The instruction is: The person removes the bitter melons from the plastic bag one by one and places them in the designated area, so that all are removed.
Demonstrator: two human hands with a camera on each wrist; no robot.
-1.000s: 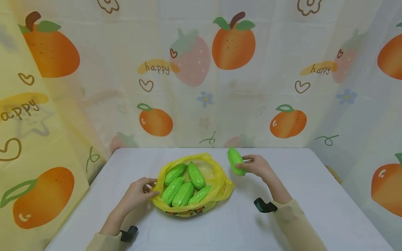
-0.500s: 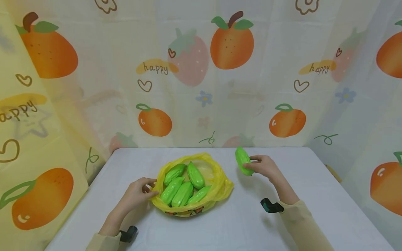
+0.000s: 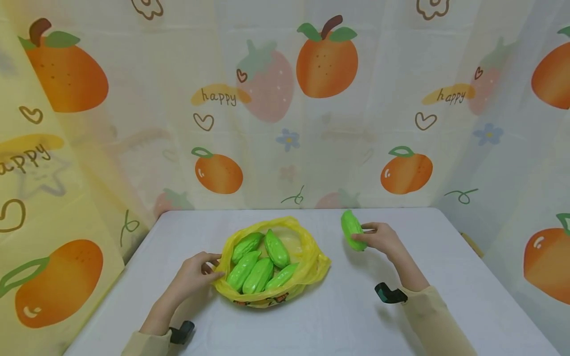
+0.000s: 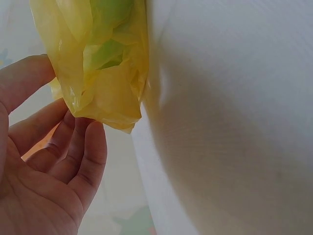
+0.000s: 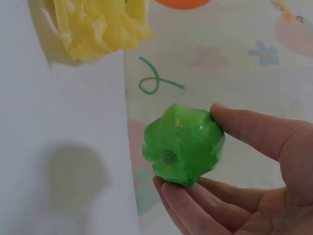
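My right hand (image 3: 384, 239) holds a glossy, ridged green gourd (image 3: 351, 228) up off the table, right of the bag. In the right wrist view, the stem end of this gourd (image 5: 183, 139) faces the camera, thumb on one side and fingers on the other. Left of centre sits a yellow plastic bag (image 3: 317, 267), its mouth spread wide, with several more green gourds (image 3: 259, 276) lying inside. My left hand (image 3: 195, 273) pinches the bag's left rim. Up close in the left wrist view, the thumb is on one side of the yellow film (image 4: 110, 93) and the fingers behind it.
The white table (image 3: 285, 331) runs back to a hanging curtain (image 3: 356, 123) printed with oranges and strawberries, which also flanks it on both sides. Black wrist cameras (image 3: 391, 293) are strapped at the sleeves.
My right hand has moved to the right with the gourd, farther from the bag. The left hand keeps its hold on the rim, and the gourds in the bag lie as before.
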